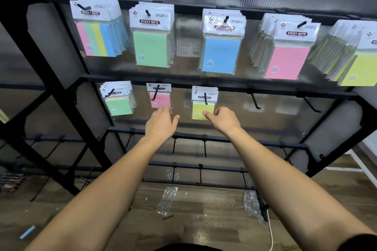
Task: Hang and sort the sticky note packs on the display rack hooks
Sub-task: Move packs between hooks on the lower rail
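Here, at mid-frame, both hands reach up to the second rail of the black display rack [61, 91]. The left hand [161, 123] touches the lower edge of the small pink pack [160, 100], fingers loosely bent, its grip hidden behind the hand. The right hand [223, 119] pinches the bottom of the small yellow pack [201, 109], which hangs on its hook [205, 98].

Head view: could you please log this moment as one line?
left hand: touching pink pack | right hand: pinching yellow pack | both packs: on middle-row hooks
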`<state>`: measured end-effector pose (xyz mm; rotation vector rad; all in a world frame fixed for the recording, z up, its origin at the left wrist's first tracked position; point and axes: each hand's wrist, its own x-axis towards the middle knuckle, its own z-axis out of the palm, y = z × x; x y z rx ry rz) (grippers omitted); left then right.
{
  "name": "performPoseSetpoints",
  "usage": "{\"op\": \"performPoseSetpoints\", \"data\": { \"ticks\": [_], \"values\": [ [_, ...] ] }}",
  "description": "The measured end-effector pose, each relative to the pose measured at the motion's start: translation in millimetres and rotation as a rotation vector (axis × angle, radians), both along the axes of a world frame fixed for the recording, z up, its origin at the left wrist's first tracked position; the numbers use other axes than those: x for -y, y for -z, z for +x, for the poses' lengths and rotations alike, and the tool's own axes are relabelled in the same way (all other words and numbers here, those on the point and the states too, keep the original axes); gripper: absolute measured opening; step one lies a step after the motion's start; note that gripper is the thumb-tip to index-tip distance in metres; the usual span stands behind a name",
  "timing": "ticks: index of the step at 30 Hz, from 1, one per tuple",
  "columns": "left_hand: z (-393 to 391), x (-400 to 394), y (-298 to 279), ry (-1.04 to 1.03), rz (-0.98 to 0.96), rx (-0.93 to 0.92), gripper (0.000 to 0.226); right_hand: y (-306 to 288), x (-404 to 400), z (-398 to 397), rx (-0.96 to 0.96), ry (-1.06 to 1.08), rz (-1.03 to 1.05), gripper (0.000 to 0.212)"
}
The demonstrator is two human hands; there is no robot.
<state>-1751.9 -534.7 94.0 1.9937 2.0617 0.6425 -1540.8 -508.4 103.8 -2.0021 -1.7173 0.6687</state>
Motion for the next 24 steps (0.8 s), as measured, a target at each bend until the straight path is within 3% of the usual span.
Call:
{"op": "performPoseSetpoints", "data": {
  "ticks": [11, 16, 24],
  "values": [
    [-46.2, -41.8, 19.0, -0.121, -0.075, 0.072, 0.061, 17.5, -24.0, -16.2, -0.007, 0.081, -0.025, 0.057],
    [-61.6, -61.7, 23.2, -0.144, -0.150, 0.229, 0.080, 21.9, -26.7, -19.4, -0.043, 0.107, -0.028, 0.060],
    [-72.8, -72.4, 29.6, -0.044, -0.086, 0.373, 0.048, 27.3, -19.1, -25.1, -0.058, 0.192, -0.024, 0.048]
  ]
}}
